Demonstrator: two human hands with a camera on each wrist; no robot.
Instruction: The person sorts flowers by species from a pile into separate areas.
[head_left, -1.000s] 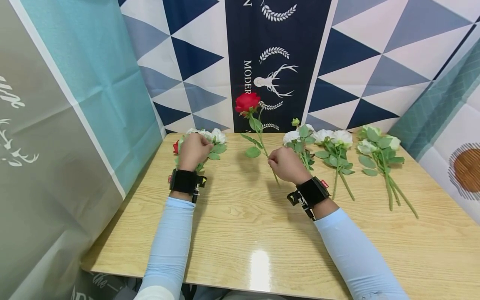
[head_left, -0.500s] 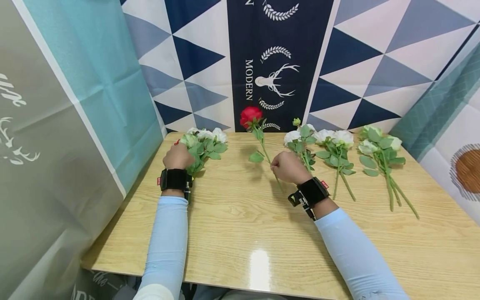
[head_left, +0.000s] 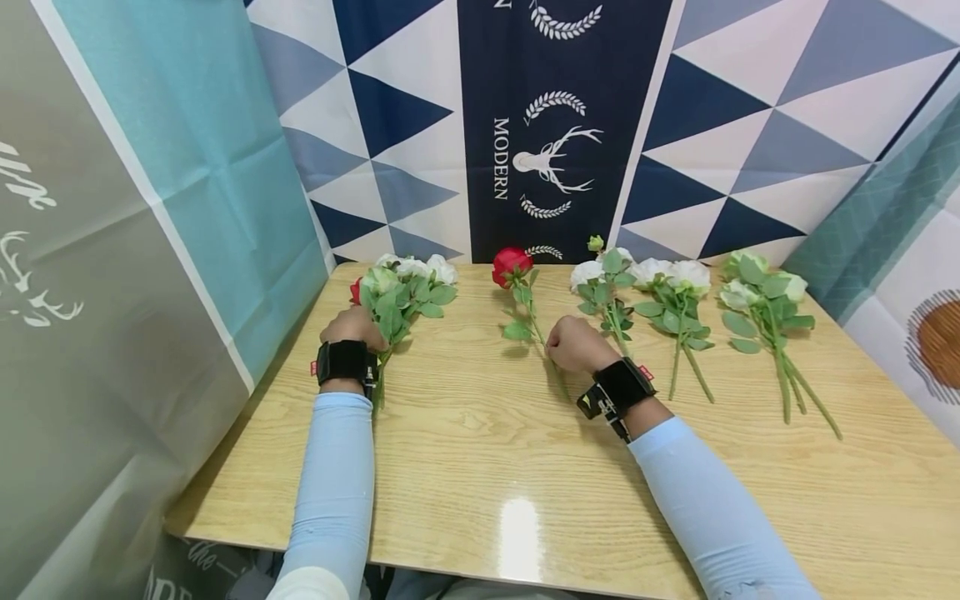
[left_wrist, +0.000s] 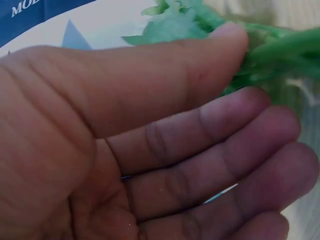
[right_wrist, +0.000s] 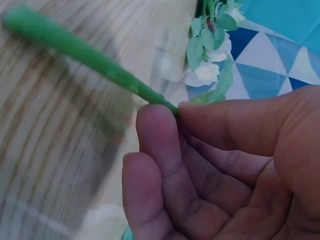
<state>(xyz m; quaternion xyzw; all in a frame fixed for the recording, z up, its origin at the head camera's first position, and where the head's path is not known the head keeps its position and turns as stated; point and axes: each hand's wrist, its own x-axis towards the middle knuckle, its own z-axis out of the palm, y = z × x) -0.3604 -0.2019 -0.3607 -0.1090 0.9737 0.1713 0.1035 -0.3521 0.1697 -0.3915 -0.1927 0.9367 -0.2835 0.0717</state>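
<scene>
A red rose (head_left: 512, 267) leans at the middle back of the table, its bloom close to the table's far edge. My right hand (head_left: 577, 343) pinches its green stem (right_wrist: 90, 54) between thumb and fingertips. At left, my left hand (head_left: 352, 331) is over the stems of a bunch of white and pale green flowers (head_left: 405, 292). A second red bloom (head_left: 356, 291) shows at the bunch's left side. In the left wrist view, the thumb and forefinger tips are right at a green stem (left_wrist: 290, 50), fingers slightly bent; I cannot tell whether they grip it.
Right of the red rose lie a white flower stem (head_left: 611, 287), white flowers (head_left: 678, 292) and pale green-white flowers (head_left: 765, 292). Printed cloth (head_left: 405, 117) hangs behind the wooden table (head_left: 465, 467). A grey and blue cloth (head_left: 150, 250) hangs along the left.
My right hand has lowered the red rose, its bloom moving down and slightly right. My left hand has moved left and toward me, from over the bunch's blooms to its stems.
</scene>
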